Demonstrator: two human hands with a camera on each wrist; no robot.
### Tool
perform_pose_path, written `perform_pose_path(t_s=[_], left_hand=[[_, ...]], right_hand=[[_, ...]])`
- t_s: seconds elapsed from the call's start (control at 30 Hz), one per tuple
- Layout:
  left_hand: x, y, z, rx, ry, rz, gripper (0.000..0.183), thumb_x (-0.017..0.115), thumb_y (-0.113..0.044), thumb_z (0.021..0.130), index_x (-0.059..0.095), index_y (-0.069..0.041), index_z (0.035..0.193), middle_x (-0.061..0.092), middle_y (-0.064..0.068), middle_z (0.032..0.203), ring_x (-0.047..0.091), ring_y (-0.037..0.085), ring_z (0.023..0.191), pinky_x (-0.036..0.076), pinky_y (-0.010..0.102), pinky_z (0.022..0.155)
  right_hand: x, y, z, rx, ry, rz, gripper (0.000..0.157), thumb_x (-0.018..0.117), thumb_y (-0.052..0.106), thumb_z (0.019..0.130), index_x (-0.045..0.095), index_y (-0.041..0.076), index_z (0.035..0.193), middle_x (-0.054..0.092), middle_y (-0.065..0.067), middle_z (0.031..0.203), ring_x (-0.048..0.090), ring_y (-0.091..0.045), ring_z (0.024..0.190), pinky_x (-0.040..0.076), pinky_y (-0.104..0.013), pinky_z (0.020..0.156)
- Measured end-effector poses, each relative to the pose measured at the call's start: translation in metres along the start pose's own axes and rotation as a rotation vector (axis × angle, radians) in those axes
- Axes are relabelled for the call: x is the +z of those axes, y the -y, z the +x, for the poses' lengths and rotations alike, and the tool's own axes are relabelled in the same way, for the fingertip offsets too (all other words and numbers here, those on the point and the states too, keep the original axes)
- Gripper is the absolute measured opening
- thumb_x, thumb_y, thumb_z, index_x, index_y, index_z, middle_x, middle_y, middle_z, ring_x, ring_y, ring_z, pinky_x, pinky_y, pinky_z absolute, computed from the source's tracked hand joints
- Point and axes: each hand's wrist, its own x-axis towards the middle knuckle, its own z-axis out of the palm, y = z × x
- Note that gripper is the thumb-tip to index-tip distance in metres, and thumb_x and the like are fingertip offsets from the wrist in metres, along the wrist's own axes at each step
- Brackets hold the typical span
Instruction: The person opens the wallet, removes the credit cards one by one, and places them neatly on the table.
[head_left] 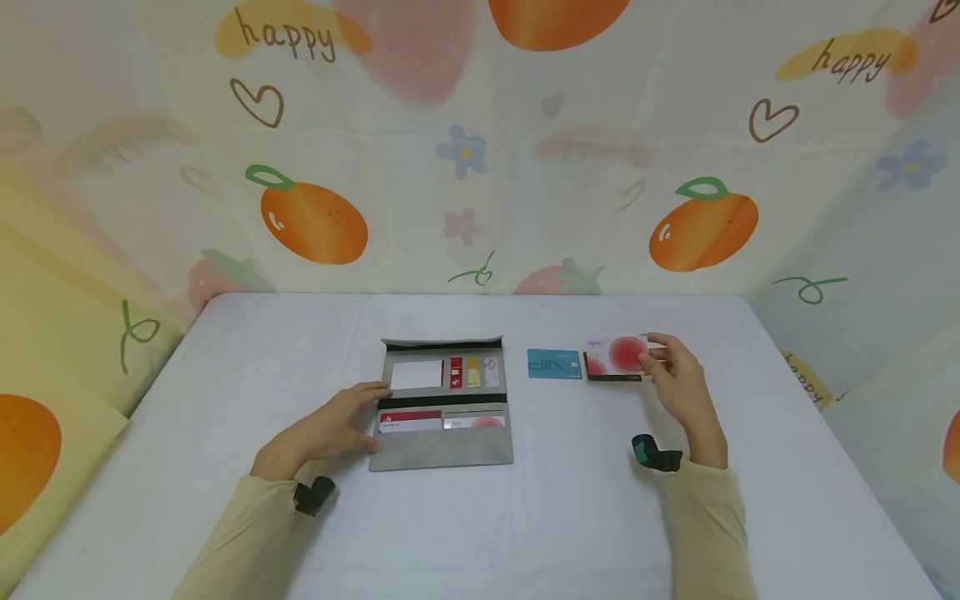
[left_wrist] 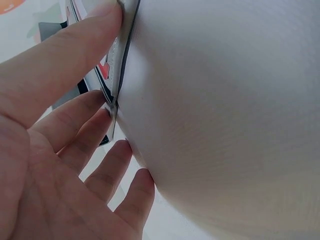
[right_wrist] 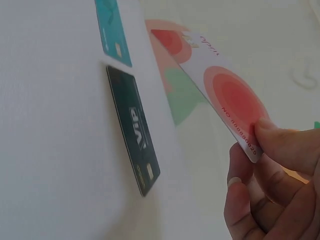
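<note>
A grey card wallet (head_left: 442,446) lies opened flat, with several cards in its slots. My left hand (head_left: 326,429) rests along its left edge; in the left wrist view the thumb (left_wrist: 100,30) touches the wallet and the other fingertips reach its edge and the table. My right hand (head_left: 678,383) pinches a white card with red circles (right_wrist: 235,95) by one end between thumb and fingers, raised above the table. Below it lies a dark green VIP card (right_wrist: 134,132), mostly covered by the held card in the head view. Beside that is a blue card (head_left: 553,364).
A white cloth covers the table (head_left: 480,533). Behind it hangs a curtain (head_left: 480,167) printed with fruit, hearts and flowers. Both wrists carry small black camera mounts.
</note>
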Motion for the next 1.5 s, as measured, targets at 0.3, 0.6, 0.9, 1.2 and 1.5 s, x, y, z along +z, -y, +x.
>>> perform_pose_path(t_s=[0.3,0.6,0.9,1.2,1.5], left_hand=[[0.001,0.0,0.0,0.0,-0.006,0.016,0.079,0.083,-0.013,0.078,0.044,0.002,0.146,0.032,0.026,0.156,0.025,0.053,0.144,0.026,0.069,0.113],[0.002,0.0,0.0,0.0,-0.011,0.019,0.079,0.082,-0.013,0.078,0.044,0.001,0.145,0.033,0.026,0.156,0.026,0.053,0.143,0.026,0.069,0.113],[0.001,0.0,0.0,0.016,-0.018,0.027,0.078,0.082,-0.012,0.078,0.044,0.003,0.145,0.034,0.027,0.155,0.027,0.053,0.142,0.027,0.069,0.112],[0.001,0.001,0.0,0.018,-0.02,0.028,0.077,0.081,-0.011,0.078,0.045,0.002,0.145,0.035,0.026,0.155,0.028,0.053,0.142,0.027,0.068,0.113],[0.001,0.003,0.0,0.016,-0.021,0.021,0.077,0.082,-0.01,0.078,0.045,0.002,0.145,0.034,0.025,0.156,0.027,0.052,0.143,0.027,0.068,0.113]], right_hand=[[-0.014,-0.011,0.003,-0.032,0.013,-0.038,0.041,0.052,0.014,0.103,0.045,-0.004,0.139,0.063,-0.035,0.117,0.065,-0.042,0.092,0.047,-0.012,0.067],[-0.026,-0.021,0.006,-0.018,0.046,-0.058,0.042,0.052,0.016,0.103,0.045,-0.003,0.14,0.063,-0.035,0.119,0.064,-0.04,0.092,0.048,-0.012,0.066],[-0.038,-0.033,0.009,0.067,0.094,-0.073,0.046,0.049,0.021,0.105,0.041,-0.003,0.143,0.059,-0.035,0.128,0.064,-0.043,0.101,0.053,-0.017,0.073],[-0.049,-0.045,0.014,0.088,0.125,-0.086,0.047,0.046,0.02,0.106,0.039,-0.004,0.144,0.056,-0.037,0.13,0.062,-0.044,0.104,0.052,-0.012,0.071],[-0.055,-0.059,0.024,0.098,0.138,-0.121,0.046,0.049,0.018,0.104,0.04,-0.008,0.142,0.056,-0.039,0.126,0.064,-0.038,0.095,0.05,-0.012,0.066]])
